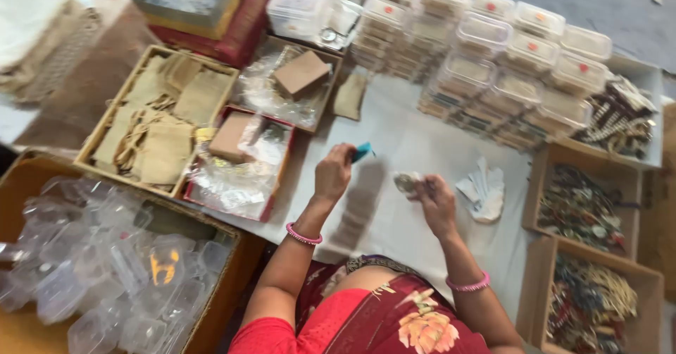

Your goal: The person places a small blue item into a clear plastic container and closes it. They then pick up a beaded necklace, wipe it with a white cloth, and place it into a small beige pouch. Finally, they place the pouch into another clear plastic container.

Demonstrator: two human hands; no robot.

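A pale cloth (415, 150) covers the low work surface, crowded on every side. Far left we see a cardboard box of clear plastic tubs (105, 269), then a tray of burlap pouches (151, 118) and red trays of clear wrappers (239, 171). Our left hand (332, 174) is closed around a small teal piece (361, 151). Our right hand (436, 202) pinches a small round trinket (405, 182) just above the cloth. Right of it lie white tags (482, 192), stacked lidded containers (507, 65) and boxes of beaded jewellery (581, 209). We judge this a packing step; bringing both pieces together calls for steady fingertips.
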